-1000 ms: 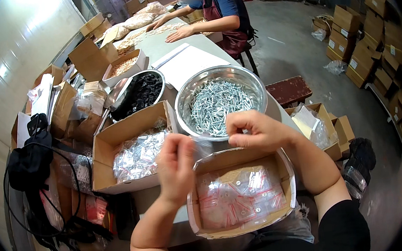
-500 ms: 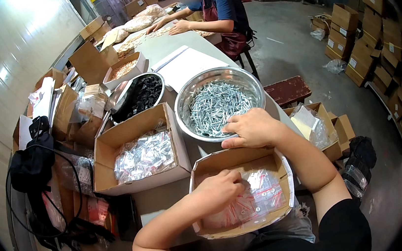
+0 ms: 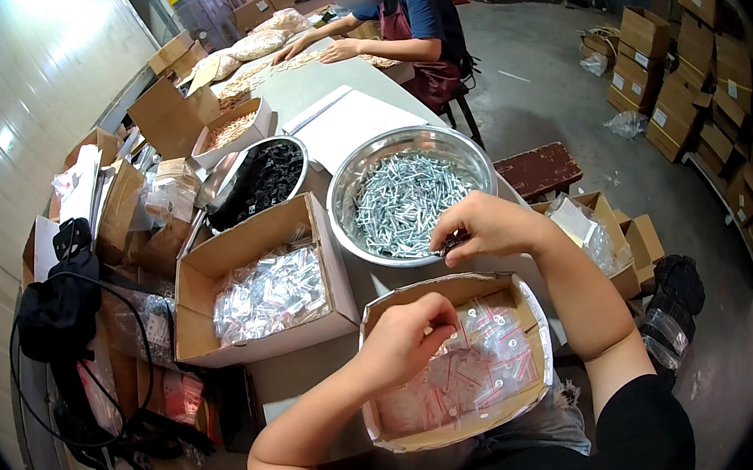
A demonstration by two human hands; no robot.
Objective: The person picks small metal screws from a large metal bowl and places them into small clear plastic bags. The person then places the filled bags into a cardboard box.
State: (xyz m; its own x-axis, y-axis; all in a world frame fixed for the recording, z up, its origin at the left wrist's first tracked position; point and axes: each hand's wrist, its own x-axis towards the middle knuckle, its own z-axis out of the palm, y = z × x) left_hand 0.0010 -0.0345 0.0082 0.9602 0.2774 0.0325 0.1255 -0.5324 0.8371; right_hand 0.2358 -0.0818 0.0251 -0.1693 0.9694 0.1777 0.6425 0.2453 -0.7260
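My left hand (image 3: 411,335) is closed in a pinch above an open cardboard box (image 3: 390,438) in front of me. A small clear plastic bag seems to hang from its fingertips. Many flat clear bags with red strips (image 3: 493,361) lie in that box. My right hand (image 3: 487,227) is closed at the near right rim of a steel bowl (image 3: 345,225). Small dark pieces (image 3: 454,242) show between its fingers, too small to name for sure. Silvery screws (image 3: 410,199) fill much of the bowl.
At left stands a carton (image 3: 263,341) of filled clear bags. Behind it is a bowl of black parts (image 3: 264,183). White sheets (image 3: 364,125) lie beyond the steel bowl. A co-worker (image 3: 413,26) sits at the table's far end. Cartons (image 3: 669,109) are stacked at right.
My left hand has risen from the bags in the box. The right hand has drawn its fingers in at the bowl's rim, and dark pieces now show in them.
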